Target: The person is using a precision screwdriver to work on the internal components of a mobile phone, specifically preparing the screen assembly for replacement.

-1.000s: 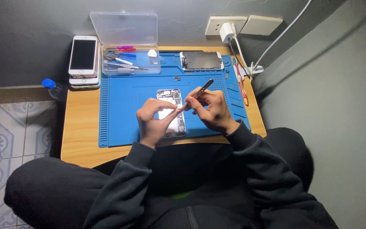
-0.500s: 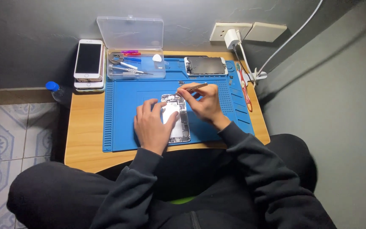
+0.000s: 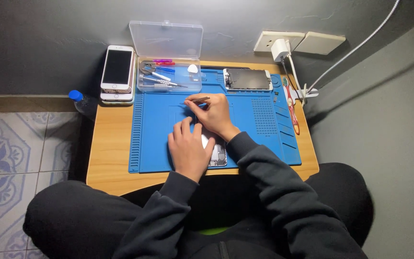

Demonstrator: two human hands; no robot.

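Opened phone (image 3: 218,154): lies face-down-open on the blue mat (image 3: 259,139), near its front edge, inner parts showing at the lower right corner; most of it is covered by the hands.

Left hand (image 3: 188,151): palm down, fingers spread narrowly, resting flat on the phone and pinning it to the mat.

Right hand (image 3: 214,112): just beyond the left, fingers pinched shut on a thin dark tool (image 3: 196,100) (tweezers or a fine driver, too small to tell), whose tip points left over the mat.

Blue mat: covers most of the small wooden worktop (image 3: 109,158).

Clear plastic box (image 3: 168,79): at the mat's far edge, lid raised against the wall, holding small tools with coloured handles.

Detached screen panel (image 3: 247,79): on the mat to the right of the box.

Stacked phones (image 3: 117,72): far left corner of the worktop, white one on top, screen dark.

Red-handled tools (image 3: 291,103): along the mat's right edge.

Bottle with blue cap (image 3: 83,101): beside the worktop's left edge.

Wall socket with white charger (image 3: 280,47): behind the worktop, cable trailing down.
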